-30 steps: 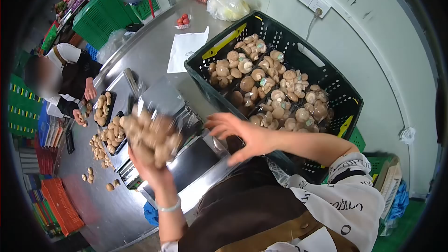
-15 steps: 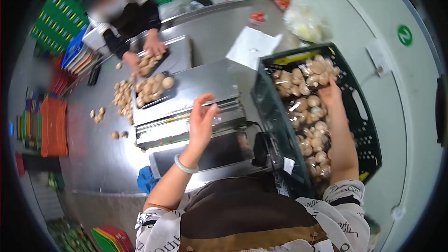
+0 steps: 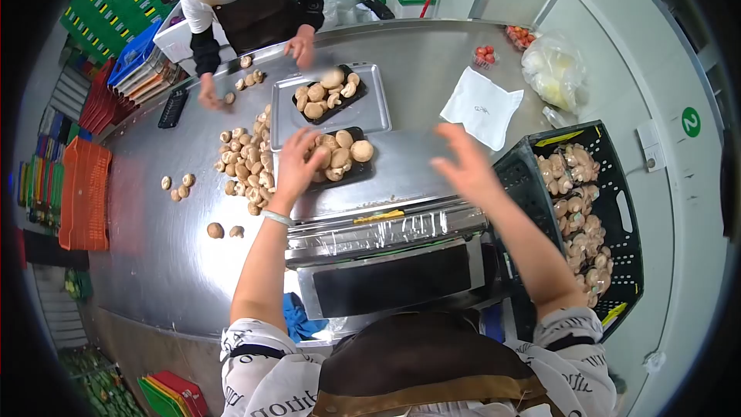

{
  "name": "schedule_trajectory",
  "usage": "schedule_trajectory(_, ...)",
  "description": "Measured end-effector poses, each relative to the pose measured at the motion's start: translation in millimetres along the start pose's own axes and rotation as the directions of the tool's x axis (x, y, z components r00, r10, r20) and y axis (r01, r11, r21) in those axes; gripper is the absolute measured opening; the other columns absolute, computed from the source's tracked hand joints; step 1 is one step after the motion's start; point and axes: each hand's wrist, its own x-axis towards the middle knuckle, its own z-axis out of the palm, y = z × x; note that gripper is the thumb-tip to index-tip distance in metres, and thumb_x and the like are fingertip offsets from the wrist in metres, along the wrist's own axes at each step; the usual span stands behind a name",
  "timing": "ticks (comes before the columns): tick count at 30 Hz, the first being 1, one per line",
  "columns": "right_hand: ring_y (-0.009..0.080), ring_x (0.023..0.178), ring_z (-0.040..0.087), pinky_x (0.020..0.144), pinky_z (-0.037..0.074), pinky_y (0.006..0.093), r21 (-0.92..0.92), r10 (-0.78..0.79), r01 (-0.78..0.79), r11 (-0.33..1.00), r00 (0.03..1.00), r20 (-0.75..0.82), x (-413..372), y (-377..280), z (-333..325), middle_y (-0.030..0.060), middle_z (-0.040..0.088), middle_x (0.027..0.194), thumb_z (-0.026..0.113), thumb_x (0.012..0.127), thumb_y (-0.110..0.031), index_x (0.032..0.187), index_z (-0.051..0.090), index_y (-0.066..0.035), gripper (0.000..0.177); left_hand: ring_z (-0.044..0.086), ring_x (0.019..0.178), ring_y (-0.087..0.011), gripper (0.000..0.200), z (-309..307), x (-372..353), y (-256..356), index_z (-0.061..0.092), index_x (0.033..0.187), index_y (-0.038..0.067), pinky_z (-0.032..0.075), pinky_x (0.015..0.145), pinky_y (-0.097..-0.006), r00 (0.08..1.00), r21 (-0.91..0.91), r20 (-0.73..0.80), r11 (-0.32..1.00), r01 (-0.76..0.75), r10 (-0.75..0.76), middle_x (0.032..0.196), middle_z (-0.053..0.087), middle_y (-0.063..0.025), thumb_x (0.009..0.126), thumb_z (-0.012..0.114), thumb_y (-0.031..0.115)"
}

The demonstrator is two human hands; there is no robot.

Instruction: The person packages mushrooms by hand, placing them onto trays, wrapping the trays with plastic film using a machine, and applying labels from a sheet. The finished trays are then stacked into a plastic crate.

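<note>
My left hand (image 3: 296,161), with a pale bangle at the wrist, reaches to the left end of a black tray of mushrooms (image 3: 338,153). Its fingers are apart, right at the mushrooms, and they hide that end of the tray. The tray sits on the flat metal top of a film-wrapping machine (image 3: 386,235). Over the right side of that top, my right hand (image 3: 467,161) is open and slightly blurred, with nothing in it. Beyond my left hand, a second black tray of mushrooms (image 3: 330,96) rests on a metal pan (image 3: 377,112).
On my right stands a dark green crate (image 3: 629,224) holding several wrapped mushroom packs (image 3: 580,220). Loose mushrooms (image 3: 248,162) are heaped left of the machine. Across the table a co-worker (image 3: 255,8) reaches over it. A white paper (image 3: 482,108) and a plastic bag (image 3: 556,69) lie back right.
My right hand has left the wrapped packs in the crate and come over the machine top. My left hand has moved forward to the mushroom tray. The co-worker's hands have come off the far tray.
</note>
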Motion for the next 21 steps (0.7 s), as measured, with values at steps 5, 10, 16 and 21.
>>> schedule_trajectory(5,0.0345,0.122,0.043,0.104,0.036,0.0416,-0.136,0.032,-0.02,0.991,0.996,0.088,26,13,118,0.0151,0.047,0.131,0.069,0.077,-0.011,0.128,0.047,-0.006,0.056,0.048,0.11,-0.0338,0.04,19,-12,17,0.066,0.109,0.009,0.038,0.098,-0.0433,0.999,-0.046,-0.034,0.999,-0.024,0.022,0.114,0.056,-0.0136,0.076,0.072,0.031)
schedule_trajectory(10,0.0326,0.112,0.053,0.097,0.042,0.038,-0.009,0.214,-0.217,0.976,0.968,-0.127,3,22,118,0.0117,0.059,0.114,0.069,0.077,-0.005,0.121,0.05,-0.004,0.048,0.049,0.107,-0.0332,0.041,32,-22,47,0.067,0.107,0.008,0.039,0.095,-0.0441,0.996,-0.115,-0.019,0.989,-0.089,0.087,0.111,0.056,-0.013,0.074,0.074,0.031)
schedule_trajectory(16,0.03,0.109,0.056,0.092,0.044,0.039,0.078,0.095,-0.09,0.993,0.993,-0.067,4,8,105,0.0128,0.059,0.112,0.066,0.08,-0.007,0.116,0.047,-0.004,0.04,0.049,0.106,-0.0328,0.044,46,-29,74,0.066,0.107,0.008,0.04,0.094,-0.0438,0.993,-0.145,0.016,0.983,-0.114,0.118,0.11,0.056,-0.0123,0.069,0.076,0.028)
schedule_trajectory(21,0.0364,0.11,0.05,0.093,0.041,0.0444,-0.046,-0.005,0.008,0.999,0.997,0.074,8,6,96,0.0157,0.057,0.11,0.064,0.079,-0.01,0.11,0.05,-0.004,0.034,0.05,0.107,-0.0328,0.045,46,-32,82,0.064,0.11,0.006,0.04,0.095,-0.0425,0.994,-0.121,0.012,0.987,-0.106,0.108,0.11,0.057,-0.0118,0.069,0.074,0.022)
